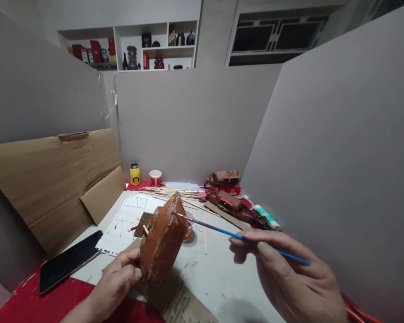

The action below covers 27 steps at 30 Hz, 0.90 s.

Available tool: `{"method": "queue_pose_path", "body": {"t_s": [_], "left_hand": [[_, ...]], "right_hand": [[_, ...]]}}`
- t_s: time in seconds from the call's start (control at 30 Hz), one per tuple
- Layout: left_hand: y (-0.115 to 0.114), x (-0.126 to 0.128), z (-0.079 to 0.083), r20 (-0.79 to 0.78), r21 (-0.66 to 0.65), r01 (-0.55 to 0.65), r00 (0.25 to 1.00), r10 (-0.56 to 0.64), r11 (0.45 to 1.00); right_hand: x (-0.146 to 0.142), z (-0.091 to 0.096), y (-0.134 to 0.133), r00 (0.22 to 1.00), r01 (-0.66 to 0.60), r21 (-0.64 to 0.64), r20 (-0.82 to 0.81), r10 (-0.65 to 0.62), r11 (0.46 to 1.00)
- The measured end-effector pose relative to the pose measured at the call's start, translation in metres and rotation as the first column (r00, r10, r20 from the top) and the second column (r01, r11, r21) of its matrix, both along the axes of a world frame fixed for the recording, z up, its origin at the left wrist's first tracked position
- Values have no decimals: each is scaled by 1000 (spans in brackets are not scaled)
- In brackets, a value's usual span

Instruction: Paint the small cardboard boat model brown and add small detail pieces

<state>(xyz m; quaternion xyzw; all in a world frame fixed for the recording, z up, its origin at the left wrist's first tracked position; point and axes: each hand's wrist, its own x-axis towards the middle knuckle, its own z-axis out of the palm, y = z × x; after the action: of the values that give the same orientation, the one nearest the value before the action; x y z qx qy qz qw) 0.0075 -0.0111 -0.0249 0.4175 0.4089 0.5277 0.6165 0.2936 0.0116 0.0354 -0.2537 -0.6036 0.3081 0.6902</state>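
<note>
My left hand (pixel 121 271) grips the lower left side of a brown-painted cardboard piece (pixel 164 242), holding it tilted above the table. Its edges are ragged, and grey corrugation shows near the top. In my right hand (pixel 286 269) is a thin blue paintbrush (pixel 222 230), pinched between thumb and fingers. The bristle tip meets the piece's upper right edge, or lies just in front of it. Behind the piece, a paper cup (pixel 189 231) is partly hidden. A torn corrugated cardboard sheet (pixel 180 298) lies beneath on the table.
Left are a black tablet (pixel 70 260), a sheet with drawn trusses (pixel 116 231) and leaning cardboard (pixel 54 188). At the back stand a yellow bottle (pixel 135 175) and a red-white cup (pixel 155 178). Thin wooden sticks (pixel 175 192) and brown bags (pixel 230 202) lie further right. Grey partitions (pixel 195 121) enclose the table.
</note>
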Motion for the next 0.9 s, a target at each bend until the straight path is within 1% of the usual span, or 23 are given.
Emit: {"method": "queue_pose_path", "body": {"t_s": [0.17,0.23,0.3,0.4,0.53,0.63,0.77,0.9], "left_hand": [[4,-1,0,-173,104,68,984,-49,992],[5,-1,2,-246,152,71,969,-32,986],[5,-1,5,-284,168,58,959,-8,984],[4,0,7,-296,160,24,955,25,987],[3,2,7,-258,153,-4,965,44,988],[4,3,8,-258,147,-35,963,72,989],[3,3,13,-311,193,-56,943,116,979],[2,4,16,-346,220,-51,930,127,974]], "right_hand": [[-1,1,1,998,58,-8,-19,-58,998],[-3,0,1,998,54,8,20,-54,999],[-5,-2,-3,995,34,38,88,-37,999],[-8,-3,-10,982,18,94,185,-35,995],[-10,-5,-12,973,37,178,219,-76,983],[-10,-9,-6,951,32,282,287,-116,959],[-13,-15,7,902,48,425,370,-222,904],[-15,-19,14,887,74,450,378,-265,890]]}}
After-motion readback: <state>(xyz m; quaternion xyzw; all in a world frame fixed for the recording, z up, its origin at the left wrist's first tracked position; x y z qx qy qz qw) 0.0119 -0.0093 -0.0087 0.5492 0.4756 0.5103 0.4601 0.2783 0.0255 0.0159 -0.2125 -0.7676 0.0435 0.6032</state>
